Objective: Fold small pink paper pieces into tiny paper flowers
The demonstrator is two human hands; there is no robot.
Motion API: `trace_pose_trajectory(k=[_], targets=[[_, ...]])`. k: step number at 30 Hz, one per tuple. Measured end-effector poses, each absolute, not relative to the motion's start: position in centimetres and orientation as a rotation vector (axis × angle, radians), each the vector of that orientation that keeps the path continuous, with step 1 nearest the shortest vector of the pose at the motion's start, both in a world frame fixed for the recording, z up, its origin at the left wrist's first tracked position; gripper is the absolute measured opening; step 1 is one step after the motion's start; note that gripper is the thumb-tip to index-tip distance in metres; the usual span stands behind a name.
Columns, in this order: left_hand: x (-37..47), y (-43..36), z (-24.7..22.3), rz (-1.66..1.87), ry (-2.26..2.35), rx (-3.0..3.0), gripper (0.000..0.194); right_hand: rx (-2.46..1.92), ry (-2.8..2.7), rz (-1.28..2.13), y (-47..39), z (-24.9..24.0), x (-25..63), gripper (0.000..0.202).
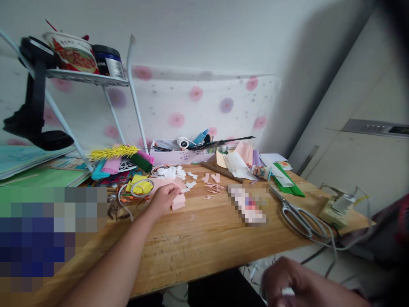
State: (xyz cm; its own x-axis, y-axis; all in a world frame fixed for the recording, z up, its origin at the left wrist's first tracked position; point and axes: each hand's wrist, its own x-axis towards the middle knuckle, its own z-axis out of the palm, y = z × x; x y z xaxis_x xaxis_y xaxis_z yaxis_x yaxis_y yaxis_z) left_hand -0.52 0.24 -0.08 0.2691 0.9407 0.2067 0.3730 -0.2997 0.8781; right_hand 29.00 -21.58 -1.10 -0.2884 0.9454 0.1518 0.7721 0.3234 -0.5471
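My left hand [166, 198] reaches over the wooden table [191, 243], its fingers pinched together at a pink paper piece [178, 202]; whether it grips that piece is too small to tell. White paper bits [171, 172] lie just behind it, and thin pink strips [214, 187] are to its right. My right hand [284, 279] is low at the right, in front of the table edge, blurred, with fingers curled and something small and whitish by them.
Large scissors [300, 215] lie at the right, near a power adapter [338, 209] with cables. A white box [182, 157] of tools stands against the wall. A metal rack [86, 76] and yellow bristly stems [113, 152] are at the left.
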Motion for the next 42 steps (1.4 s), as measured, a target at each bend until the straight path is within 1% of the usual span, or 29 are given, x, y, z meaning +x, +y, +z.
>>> trace_pose_trajectory(k=[2,3,4,6,8,12,17,23,27,30,33,37,42], targets=[[-0.5,0.3,-0.1,1.003,1.187,1.843,0.035,-1.169,-2.349,0.939,-17.6,2.7,27.1,0.02],[-0.5,0.3,0.0,1.018,1.179,1.849,0.035,-1.068,-2.299,0.923,-15.4,4.2,25.8,0.018],[-0.5,0.2,0.0,1.039,1.164,1.847,0.035,-1.011,-2.223,0.834,-13.1,5.3,24.4,0.017],[-0.5,0.2,0.1,1.084,1.12,1.813,0.034,-1.006,-2.06,0.608,-8.8,6.1,21.2,0.015],[-0.5,0.1,0.0,1.104,1.069,1.75,0.032,-1.034,-1.971,0.491,-5.0,5.2,18.2,0.015],[-0.3,0.1,-0.3,1.121,1.014,1.588,0.031,-1.053,-1.913,0.509,-0.6,2.0,14.3,0.016],[0.5,-0.2,-0.6,1.161,0.949,1.388,0.031,-0.899,-1.764,0.535,0.1,-0.3,13.8,0.018],[1.2,-0.5,-0.7,1.145,0.868,1.21,0.035,-0.814,-1.719,0.508,-0.2,-0.8,14.1,0.019],[1.0,-0.7,-0.4,1.066,0.801,1.153,0.032,-0.882,-1.792,0.348,-0.3,-0.5,14.3,0.019],[0.9,-0.7,-0.2,1.057,0.792,1.246,0.031,-0.941,-1.835,0.197,-0.3,-0.2,14.8,0.014],[0.5,-0.4,-0.1,1.085,0.957,1.459,0.029,-0.992,-1.829,0.152,0.0,-0.2,15.3,0.007],[-0.1,0.3,-0.4,1.107,1.138,1.576,0.03,-1.05,-1.859,0.161,0.4,-0.3,15.5,0.01],[-0.1,0.2,-0.6,1.07,1.108,1.635,0.03,-0.991,-1.887,0.218,0.0,-0.4,15.2,0.012]])
